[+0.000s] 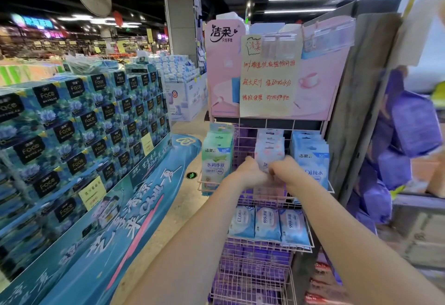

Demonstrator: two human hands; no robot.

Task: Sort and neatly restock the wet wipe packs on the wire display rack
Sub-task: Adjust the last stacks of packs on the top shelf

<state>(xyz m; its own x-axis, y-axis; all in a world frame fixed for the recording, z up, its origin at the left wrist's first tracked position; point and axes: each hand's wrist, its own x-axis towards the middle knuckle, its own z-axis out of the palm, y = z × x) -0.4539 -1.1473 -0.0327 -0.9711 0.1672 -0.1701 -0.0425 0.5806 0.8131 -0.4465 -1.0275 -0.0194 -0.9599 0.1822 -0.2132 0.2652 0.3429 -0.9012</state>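
A pink wire display rack (243, 146) stands in front of me under a pink header board. Its upper tier carries green wet wipe packs (216, 157) on the left, pink-white packs (269, 148) in the middle and blue packs (310, 157) on the right. My left hand (250, 171) and my right hand (286, 169) meet at the middle row, and both grip the front pink-white pack, fingers curled round its edges. On the tier below lie three flat blue and pink packs (267, 224). The lowest basket holds purple packs (250, 271).
A large stack of teal tissue boxes (79, 124) fills the left side, with floor between it and the rack. A grey shelf upright (356, 102) and hanging purple packs (414, 124) stand close on the right. A handwritten yellow sign (268, 75) hangs on the header board.
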